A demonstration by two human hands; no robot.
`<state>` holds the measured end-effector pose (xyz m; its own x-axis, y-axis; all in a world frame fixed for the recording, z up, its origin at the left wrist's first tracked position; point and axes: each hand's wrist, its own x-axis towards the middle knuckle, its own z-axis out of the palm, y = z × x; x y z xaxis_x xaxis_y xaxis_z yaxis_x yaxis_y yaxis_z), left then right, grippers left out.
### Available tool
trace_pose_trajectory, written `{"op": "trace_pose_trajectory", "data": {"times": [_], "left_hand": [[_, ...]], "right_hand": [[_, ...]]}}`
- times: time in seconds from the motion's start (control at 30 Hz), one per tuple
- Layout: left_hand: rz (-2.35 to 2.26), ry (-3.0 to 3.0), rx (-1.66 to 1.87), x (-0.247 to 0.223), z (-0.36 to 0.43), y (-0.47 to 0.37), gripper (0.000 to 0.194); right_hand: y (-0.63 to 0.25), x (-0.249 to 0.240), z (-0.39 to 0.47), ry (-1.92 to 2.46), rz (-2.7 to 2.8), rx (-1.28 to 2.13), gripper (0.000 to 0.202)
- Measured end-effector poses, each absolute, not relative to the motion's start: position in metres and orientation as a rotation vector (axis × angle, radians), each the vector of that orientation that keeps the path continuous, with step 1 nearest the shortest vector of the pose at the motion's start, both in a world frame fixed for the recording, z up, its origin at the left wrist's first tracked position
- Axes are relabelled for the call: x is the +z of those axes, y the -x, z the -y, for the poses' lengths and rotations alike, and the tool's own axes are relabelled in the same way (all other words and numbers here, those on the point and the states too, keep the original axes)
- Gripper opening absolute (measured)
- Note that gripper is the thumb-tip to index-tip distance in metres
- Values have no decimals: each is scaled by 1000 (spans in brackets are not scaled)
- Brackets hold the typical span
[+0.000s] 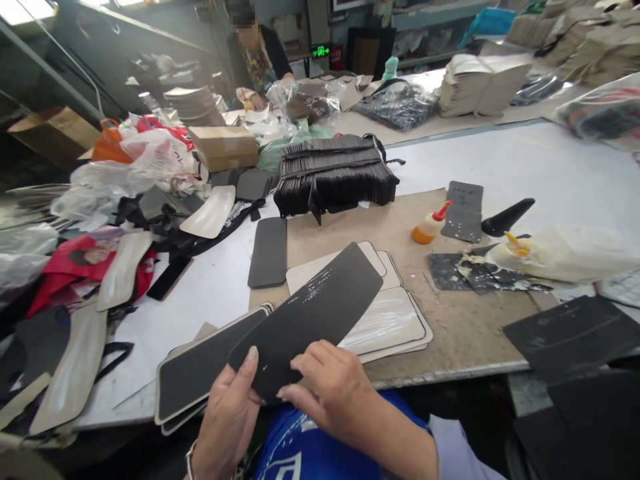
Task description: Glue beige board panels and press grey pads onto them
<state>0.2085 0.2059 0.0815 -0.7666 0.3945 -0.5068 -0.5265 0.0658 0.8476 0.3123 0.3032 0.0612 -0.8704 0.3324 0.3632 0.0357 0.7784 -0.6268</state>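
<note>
A dark grey panel with rounded ends and wet, glossy streaks is held at a slant over the near edge of the table. My left hand grips its near end, thumb on top. At its lower right edge, my right hand has curled fingers and thumb against the panel. Below and to the right lies a stack of beige panels with dark rims, the top one shiny. To the left rests a stack of dark panels with beige borders. One more small grey panel lies beyond.
A strapped bundle of dark panels stands at the back. On the right are a glue bottle with a red tip, a black tool and a glue-filled bag. Bags and a phone lie left. Another person works across.
</note>
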Motion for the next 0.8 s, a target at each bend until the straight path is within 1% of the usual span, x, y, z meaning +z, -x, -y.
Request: {"op": "trace_pose_trajectory", "data": {"times": [0.07, 0.1, 0.17, 0.23, 0.27, 0.33, 0.37, 0.43, 0.53, 0.6, 0.7, 0.8], "left_hand": [[-1674, 135, 1752, 82, -206, -208, 50], [-1677, 138, 1744, 83, -205, -208, 50], [-1671, 135, 1743, 83, -204, -208, 51], [-1646, 108, 1762, 83, -202, -205, 53], [-1636, 93, 1768, 83, -200, -204, 55], [-1634, 76, 1765, 85, -198, -200, 57], [-1635, 71, 1760, 87, -197, -199, 58], [-1640, 67, 1751, 93, -196, -197, 58], [-1653, 54, 1738, 100, -196, -195, 55], [-1651, 53, 1706, 98, -196, -191, 52], [-1630, 61, 1608, 76, -196, -184, 46], [-1677, 104, 1503, 37, -199, -180, 39]], "right_hand": [[-315, 64, -301, 325, 2447, 924, 38], [-316, 66, -301, 326, 2410, 948, 41], [-317, 66, -309, 366, 2325, 981, 34], [-319, 59, -328, 554, 2209, 971, 23], [-320, 51, -342, 693, 2135, 964, 22], [-321, 31, -374, 955, 1996, 1026, 27], [-320, 19, -388, 1039, 1946, 1131, 31], [-315, -3, -409, 1085, 1874, 1472, 39], [-309, -19, -419, 1010, 1634, 2017, 44], [-314, -19, -419, 965, 1440, 2188, 43], [-342, -20, -419, 1016, 1312, 2217, 41], [-384, -33, -424, 1201, 1459, 2082, 43]]}}
